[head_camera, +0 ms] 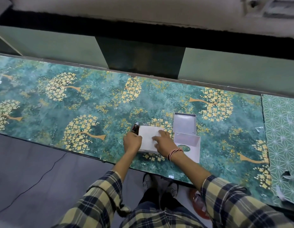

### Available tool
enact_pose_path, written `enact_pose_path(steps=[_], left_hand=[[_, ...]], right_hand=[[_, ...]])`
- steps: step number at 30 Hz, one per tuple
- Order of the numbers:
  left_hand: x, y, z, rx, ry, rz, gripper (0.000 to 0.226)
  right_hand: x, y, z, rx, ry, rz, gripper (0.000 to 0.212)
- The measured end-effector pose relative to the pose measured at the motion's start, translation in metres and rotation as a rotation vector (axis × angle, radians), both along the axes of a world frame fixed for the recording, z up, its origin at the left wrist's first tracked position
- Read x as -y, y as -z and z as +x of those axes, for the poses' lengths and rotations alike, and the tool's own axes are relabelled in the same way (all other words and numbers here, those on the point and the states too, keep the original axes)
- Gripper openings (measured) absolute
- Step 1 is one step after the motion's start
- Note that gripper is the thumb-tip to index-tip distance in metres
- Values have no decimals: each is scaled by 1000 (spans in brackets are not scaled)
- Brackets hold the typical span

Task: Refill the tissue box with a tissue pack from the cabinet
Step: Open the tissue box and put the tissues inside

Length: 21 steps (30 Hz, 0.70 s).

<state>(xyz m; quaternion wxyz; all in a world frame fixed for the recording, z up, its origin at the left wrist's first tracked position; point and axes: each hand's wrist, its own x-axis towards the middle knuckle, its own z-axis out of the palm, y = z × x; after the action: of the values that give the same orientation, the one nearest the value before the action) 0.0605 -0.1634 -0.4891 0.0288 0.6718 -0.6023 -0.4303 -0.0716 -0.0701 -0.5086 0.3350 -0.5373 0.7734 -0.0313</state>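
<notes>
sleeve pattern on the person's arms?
Plaid check, yellow and dark navy with white lines, on both sleeves. The head view shows it.

You stand at a long desk (pixel 64 102) covered in teal sheet printed with golden blossom trees. A paler green geometric sheet (pixel 283 129) covers its right end. Behind it run green panels (pixel 57 46), and below lies grey floor (pixel 27 162) crossed by a thin black cable (pixel 44 175).

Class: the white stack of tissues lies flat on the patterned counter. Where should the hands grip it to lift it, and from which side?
Grip the tissue stack by its two short ends, one hand from each side, thumbs on top. It lies flat and looks soft, so a single-point pinch would probably let it sag. The left hand is already at the left end; the right hand rests on top.
</notes>
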Motion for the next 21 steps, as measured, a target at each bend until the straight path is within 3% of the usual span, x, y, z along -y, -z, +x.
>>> enact_pose_path(steps=[6, 10, 13, 17, 21], left_hand=[[5, 18, 0, 51, 55, 102, 35], [14, 30, -1, 53, 135, 159, 57], [19, 38, -1, 128, 205, 114, 60], [14, 38, -5, 166, 288, -98, 51], [11, 40, -11, 133, 298, -19, 60]], right_hand=[[-2, 6, 1, -24, 2, -18, 42], [-2, 9, 6, -34, 19, -22, 41], [-6, 11, 8, -39, 30, -13, 42], [-11, 15, 11, -33, 72, -23, 44], [-12, 17, 16, -43, 93, -42, 44]])
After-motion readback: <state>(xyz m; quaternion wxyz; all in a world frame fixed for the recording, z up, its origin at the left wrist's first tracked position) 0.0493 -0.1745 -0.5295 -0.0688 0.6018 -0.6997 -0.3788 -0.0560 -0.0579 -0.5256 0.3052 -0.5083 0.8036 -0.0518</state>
